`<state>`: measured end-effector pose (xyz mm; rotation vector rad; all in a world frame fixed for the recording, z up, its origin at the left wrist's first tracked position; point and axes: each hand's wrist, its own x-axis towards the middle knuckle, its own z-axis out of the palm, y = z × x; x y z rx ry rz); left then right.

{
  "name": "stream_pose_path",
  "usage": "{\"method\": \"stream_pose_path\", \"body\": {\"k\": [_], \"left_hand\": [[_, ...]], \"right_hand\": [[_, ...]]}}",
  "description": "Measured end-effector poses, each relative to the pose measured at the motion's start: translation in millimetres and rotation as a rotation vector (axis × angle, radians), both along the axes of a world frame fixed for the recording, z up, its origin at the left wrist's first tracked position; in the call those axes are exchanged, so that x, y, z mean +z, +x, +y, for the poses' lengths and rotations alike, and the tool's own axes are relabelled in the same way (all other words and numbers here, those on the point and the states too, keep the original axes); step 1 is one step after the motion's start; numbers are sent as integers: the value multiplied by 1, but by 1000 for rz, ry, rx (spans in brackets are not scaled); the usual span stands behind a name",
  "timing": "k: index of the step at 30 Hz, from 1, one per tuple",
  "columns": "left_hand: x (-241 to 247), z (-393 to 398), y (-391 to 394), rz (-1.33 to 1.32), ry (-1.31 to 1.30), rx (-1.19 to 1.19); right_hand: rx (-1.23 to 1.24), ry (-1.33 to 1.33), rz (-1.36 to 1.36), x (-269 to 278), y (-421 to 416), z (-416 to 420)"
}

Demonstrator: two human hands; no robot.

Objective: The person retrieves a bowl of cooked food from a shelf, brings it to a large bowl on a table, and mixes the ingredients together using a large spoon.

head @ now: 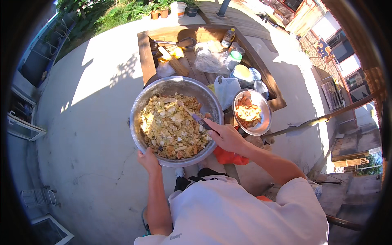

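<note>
A large stainless steel bowl (214,105) holds a crumbly yellowish mix (173,128) with pale lumps and orange bits. My left hand (149,161) grips the bowl's near-left rim, the fingers partly hidden by it. From the right, my right hand (225,136) reaches over the rim, closed around the dark handle of a spatula or spoon (200,121). The tool's tip lies in the mix, so its exact shape cannot be told. Beside the big bowl on the right is a smaller metal bowl (265,119) containing orange-red pieces (248,111).
Beyond the bowls stands a wooden-framed platform (245,41). On it are an oil bottle (228,37), a green-lidded jar (235,57), plastic bags (211,61), a whisk broom (179,66) and a pan (187,44). A red bag (229,156) lies below my right forearm.
</note>
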<state>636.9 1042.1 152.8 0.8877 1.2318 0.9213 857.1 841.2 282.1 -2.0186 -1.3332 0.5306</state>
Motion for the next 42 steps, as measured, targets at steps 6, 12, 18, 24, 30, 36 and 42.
{"method": "stream_pose_path", "body": {"k": [6,12,18,24,30,36,42], "left_hand": [[-4,-1,2,5,36,53],[-12,-2,3,11,33,86],[-7,-5,8,-44,19,108],[-1,-4,6,-69,10,89],[-4,-6,9,-194,32,114],[3,-3,7,-135,-22,85],[0,-4,9,-79,-11,14]], "right_hand": [[144,-43,-432,-4,49,54],[297,-458,-713,-34,97,89],[190,-291,-401,-58,99,12],[-251,-467,725,4,49,-22],[-274,-288,769,16,13,-32],[13,60,-39,-3,5,8],[-40,-355,-489,-32,40,57]]}}
